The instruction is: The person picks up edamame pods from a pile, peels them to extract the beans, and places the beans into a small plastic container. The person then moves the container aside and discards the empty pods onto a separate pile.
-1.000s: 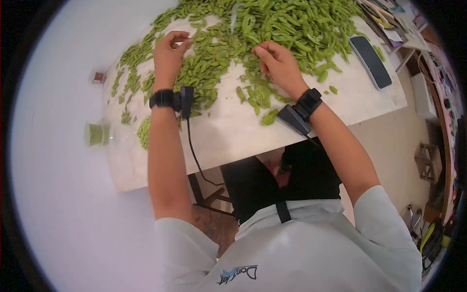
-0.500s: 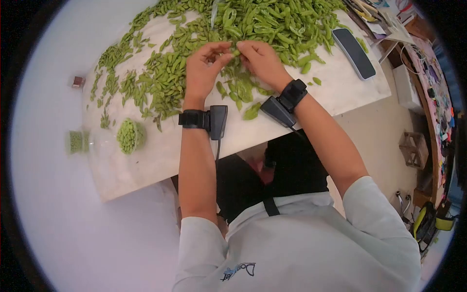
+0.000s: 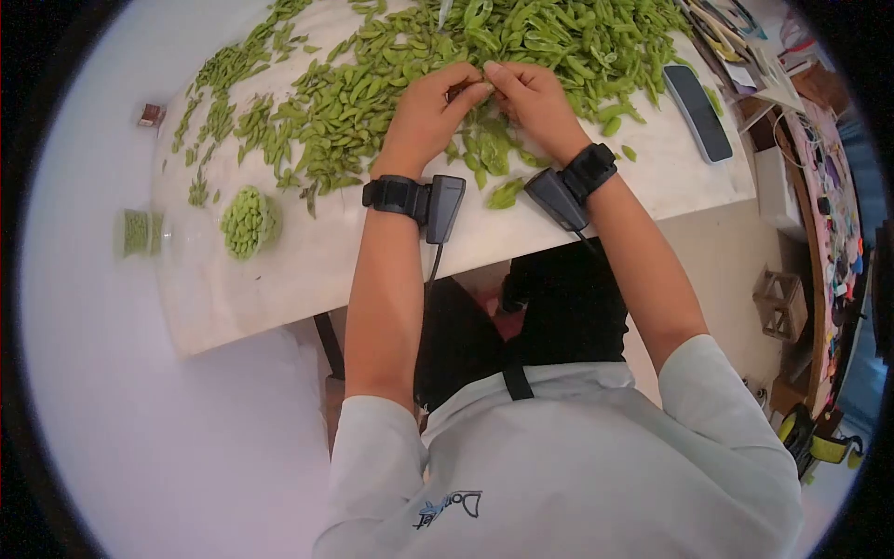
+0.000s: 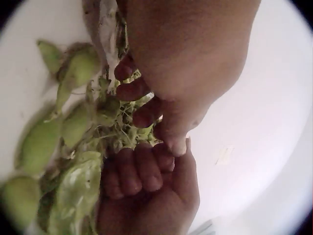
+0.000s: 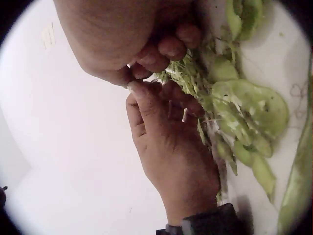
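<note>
The left hand [image 3: 428, 116] and right hand [image 3: 535, 104] meet fingertip to fingertip over the table, at the near side of a spread of green bean pods [image 3: 345, 116]. Both pinch between thumb and curled fingers, at a small bean pod mostly hidden by the fingertips. In the left wrist view, the left thumb [image 4: 176, 137] comes down onto the right hand [image 4: 146, 196]. Seen from the right wrist, the left hand [image 5: 171, 142] sits below the right hand [image 5: 112, 39]. Split, flattened pods [image 5: 252, 105] lie beside them with stringy scraps.
A clear cup of shelled green beans [image 3: 247, 224] stands at the left on the pale table [image 3: 279, 289]. Behind the hands is a heap of opened pods [image 3: 577, 47]. A phone [image 3: 698, 114] lies to the right, and a wooden crate [image 3: 780, 303] is on the floor.
The left hand has moved right from the pods on the left and joined the right hand. A green pod that showed between the fingertips half a second ago is now mostly covered.
</note>
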### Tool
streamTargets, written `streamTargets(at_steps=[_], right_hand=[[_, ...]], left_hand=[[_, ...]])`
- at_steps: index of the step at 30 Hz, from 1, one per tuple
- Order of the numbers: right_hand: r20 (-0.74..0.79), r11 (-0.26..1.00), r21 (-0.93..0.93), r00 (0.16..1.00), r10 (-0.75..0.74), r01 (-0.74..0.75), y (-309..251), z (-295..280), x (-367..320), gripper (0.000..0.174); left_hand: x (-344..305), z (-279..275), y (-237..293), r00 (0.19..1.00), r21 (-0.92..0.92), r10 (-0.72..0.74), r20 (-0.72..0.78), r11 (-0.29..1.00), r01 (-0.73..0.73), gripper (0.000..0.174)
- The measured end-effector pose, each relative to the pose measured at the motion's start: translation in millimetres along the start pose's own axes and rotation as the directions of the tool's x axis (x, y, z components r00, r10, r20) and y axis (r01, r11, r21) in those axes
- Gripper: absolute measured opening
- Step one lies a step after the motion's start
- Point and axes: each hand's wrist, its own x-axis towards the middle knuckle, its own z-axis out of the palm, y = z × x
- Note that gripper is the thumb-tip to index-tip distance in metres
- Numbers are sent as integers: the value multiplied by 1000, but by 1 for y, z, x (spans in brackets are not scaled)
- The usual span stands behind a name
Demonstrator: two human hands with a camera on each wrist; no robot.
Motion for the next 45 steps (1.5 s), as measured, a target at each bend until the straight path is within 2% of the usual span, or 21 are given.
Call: streamTargets(at_steps=[4,10,16,18,21,24,28,34,37,40,43,45], right_hand=[[-34,999,-45,999,-9,8,-1,1,-2,43],[-70,995,-95,996,-46,39,1,0,-1,44],[-92,992,-111,993,-71,60,-2,0,-2,46],[-100,987,-134,990,-101,87,-4,1,-3,46],[-104,997,-62,993,-60,53,-5,3,-3,44],[-76,990,-124,994,-77,67,-1,-2,-1,42],[-109,999,-24,993,-33,30,-3,1,-2,42],[-98,999,-37,994,-38,34,3,0,-3,44],[-101,999,-4,994,-32,31,1,1,-2,44],[-108,999,17,994,-26,28,4,-1,1,44],[-46,994,103,998,42,-37,5,0,1,43],[-17,985,139,995,101,-98,-2,0,-1,41]], left_hand=[[-1,2,1,999,69,12,-31,998,-10,20],[0,6,7,996,75,28,-80,997,-22,22],[2,12,2,992,4,44,-114,999,-44,25],[3,14,-1,989,-16,45,-138,999,-47,18],[1,14,2,987,4,41,-158,999,-41,15],[0,18,5,985,-6,37,-171,999,-39,15],[3,21,6,982,46,23,-188,999,-15,16],[6,20,-8,997,-230,-6,-74,973,-12,18],[7,19,-6,999,-375,-47,14,926,49,22],[9,19,-10,998,-417,-53,34,907,62,22],[5,15,-1,997,-158,-26,-68,987,15,20],[3,9,1,997,-99,0,-75,995,-7,19]])
